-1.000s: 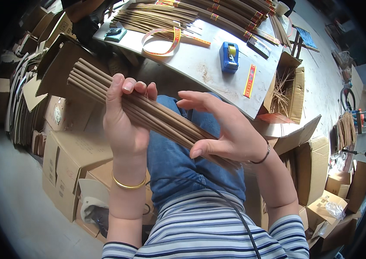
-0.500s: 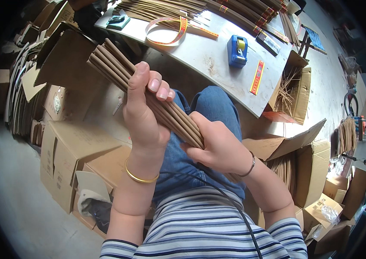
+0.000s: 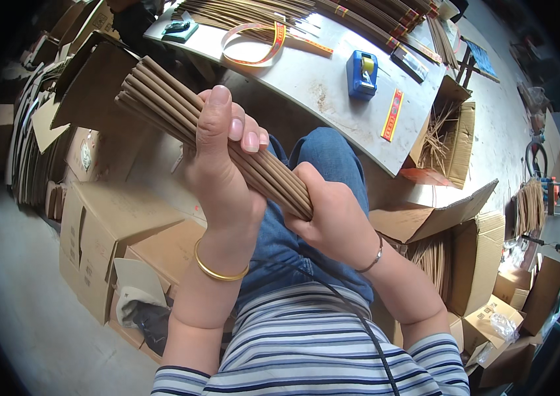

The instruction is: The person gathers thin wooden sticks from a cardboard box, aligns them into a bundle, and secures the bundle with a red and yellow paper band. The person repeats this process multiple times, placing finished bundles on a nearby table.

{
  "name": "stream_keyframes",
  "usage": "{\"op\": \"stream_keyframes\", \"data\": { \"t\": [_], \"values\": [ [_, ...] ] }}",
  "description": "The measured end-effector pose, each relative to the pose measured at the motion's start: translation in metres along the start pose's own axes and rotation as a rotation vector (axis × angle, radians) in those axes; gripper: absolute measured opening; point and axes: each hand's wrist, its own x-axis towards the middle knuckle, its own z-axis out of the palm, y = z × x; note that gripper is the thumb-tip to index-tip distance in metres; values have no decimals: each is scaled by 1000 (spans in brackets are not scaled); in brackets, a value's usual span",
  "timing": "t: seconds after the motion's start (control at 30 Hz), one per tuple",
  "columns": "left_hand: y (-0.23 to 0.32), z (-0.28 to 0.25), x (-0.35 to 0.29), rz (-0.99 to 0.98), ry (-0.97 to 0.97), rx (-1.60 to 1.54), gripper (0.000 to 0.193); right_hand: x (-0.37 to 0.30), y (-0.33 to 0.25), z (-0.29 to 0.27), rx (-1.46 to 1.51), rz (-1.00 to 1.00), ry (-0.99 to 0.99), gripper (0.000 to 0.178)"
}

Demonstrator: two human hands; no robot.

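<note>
left hand: this hand (image 3: 224,148) curls round the sticks, thumb along one side, fingertips folded over the other.
right hand: the other hand (image 3: 332,214) closes in a fist about the lower part; i can't tell how tightly either one squeezes.
brown stick bundle: it (image 3: 272,179) slants above the jeans (image 3: 332,155), upper ends fanned slightly beyond the left hand, lower tips hidden by the right.
feel: probably light, stiff and dry; dull surfaces should grip well, though loose sticks may slide against each other.
fragility: thin and likely brittle, so bending or pinching single ones could snap them.
best hold: whole hand round the middle, even pressure, the second supporting the lower part.
white table: beyond the knees, it (image 3: 293,89) carries a blue tape dispenser (image 3: 362,76) and a red-and-yellow strip (image 3: 392,116).
</note>
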Motion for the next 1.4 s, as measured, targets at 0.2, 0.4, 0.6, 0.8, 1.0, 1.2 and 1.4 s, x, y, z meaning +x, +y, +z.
{"op": "stream_keyframes", "data": {
  "t": [0.2,0.4,0.6,0.8,1.0,1.2,1.4],
  "values": [
    [6,-4,-3,-45,-165,49,34,-5,-13,-14,294,144,-195,26],
    [7,-16,7,-265,-517,-494,24,-4,-12,-27,1017,362,-628,29],
    [9,-18,12,-261,-540,-383,11,-4,-7,-18,776,280,-543,27],
    [5,6,-8,33,-38,6,14,-8,-7,-5,14,38,-26,29],
    [7,-1,-9,-10,-242,15,25,-11,-12,-10,56,-3,-50,35],
    [4,-18,8,-349,-755,-654,18,-7,-3,-25,1318,375,-846,32],
    [11,-8,-2,-17,-369,22,16,-10,-11,-5,179,61,-81,23]
  ]
}}
